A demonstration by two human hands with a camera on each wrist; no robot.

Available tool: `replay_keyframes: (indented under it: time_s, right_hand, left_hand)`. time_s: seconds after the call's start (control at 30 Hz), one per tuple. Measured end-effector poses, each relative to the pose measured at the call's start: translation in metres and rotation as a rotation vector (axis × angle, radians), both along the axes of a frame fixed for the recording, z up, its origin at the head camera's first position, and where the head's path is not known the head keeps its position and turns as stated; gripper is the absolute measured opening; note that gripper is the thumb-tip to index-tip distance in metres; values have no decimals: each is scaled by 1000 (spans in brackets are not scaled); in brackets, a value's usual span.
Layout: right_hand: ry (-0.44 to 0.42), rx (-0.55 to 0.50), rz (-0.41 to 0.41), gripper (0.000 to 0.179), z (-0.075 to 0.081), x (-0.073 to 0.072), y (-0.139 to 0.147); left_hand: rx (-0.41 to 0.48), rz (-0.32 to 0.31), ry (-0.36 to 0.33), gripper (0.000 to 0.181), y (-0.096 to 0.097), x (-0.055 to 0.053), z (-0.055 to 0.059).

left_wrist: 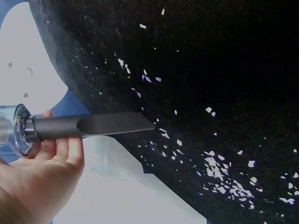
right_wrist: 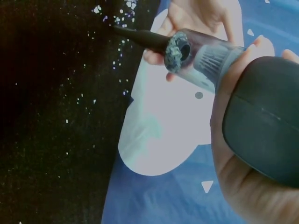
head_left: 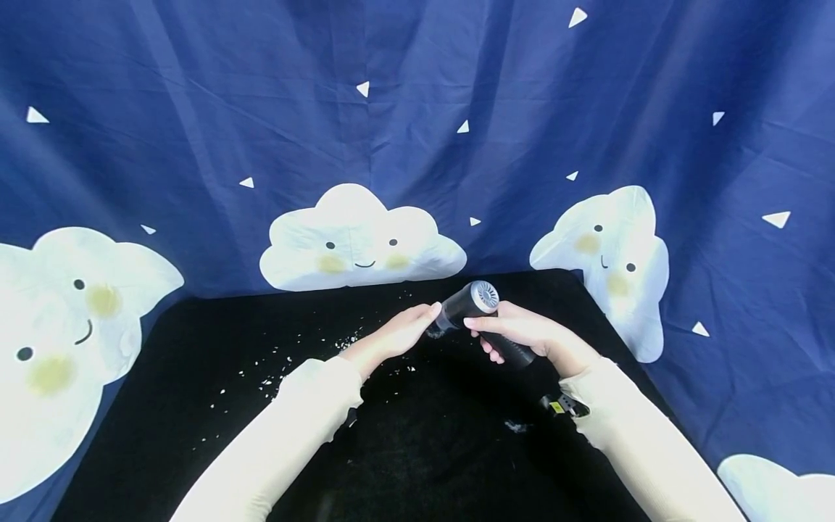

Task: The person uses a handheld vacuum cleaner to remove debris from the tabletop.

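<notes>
A dark handheld vacuum cleaner (head_left: 464,301) with a silver vented end is held between both hands. My right hand (head_left: 515,330) grips its handle, thumb across the body. At the front end, my left hand (head_left: 407,326) holds the base of the black crevice nozzle (left_wrist: 93,125), its fingers bent around the underside. Grey fluff (right_wrist: 175,53) has gathered inside the clear dust cup (right_wrist: 198,70), near the nozzle. The slanted nozzle tip points over white paper-like scraps (left_wrist: 224,177) strewn on the black surface. The left hand's palm is partly hidden behind the vacuum in the right wrist view.
Black cloth covers the table (head_left: 417,464); more white scraps (head_left: 267,380) lie scattered on its left side. A pale wisp (head_left: 517,426) lies near the right forearm. Behind hangs a blue curtain (head_left: 417,130) with white smiling clouds. A strapped device (head_left: 562,404) shows under the right cuff.
</notes>
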State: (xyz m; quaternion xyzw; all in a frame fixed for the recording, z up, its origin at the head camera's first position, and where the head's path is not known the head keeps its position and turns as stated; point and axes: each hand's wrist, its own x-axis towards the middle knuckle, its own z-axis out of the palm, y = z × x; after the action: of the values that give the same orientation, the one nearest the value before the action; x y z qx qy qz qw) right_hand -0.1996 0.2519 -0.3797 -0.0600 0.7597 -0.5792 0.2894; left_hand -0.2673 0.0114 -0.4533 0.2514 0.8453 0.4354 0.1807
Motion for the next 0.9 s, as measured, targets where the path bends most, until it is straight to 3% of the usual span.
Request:
replay_keyframes:
  time_s: [0.33, 0.57, 0.9]
  right_hand:
    - [-21, 36, 50, 34, 6, 0, 7]
    - [-56, 63, 44, 37, 13, 1, 10]
    - [-96, 74, 57, 34, 19, 3, 15]
  left_hand:
    - [-1, 1, 21, 68, 1, 14, 5]
    - [40, -17, -10, 72, 4, 15, 1]
    - [38, -31, -27, 70, 8, 21, 5]
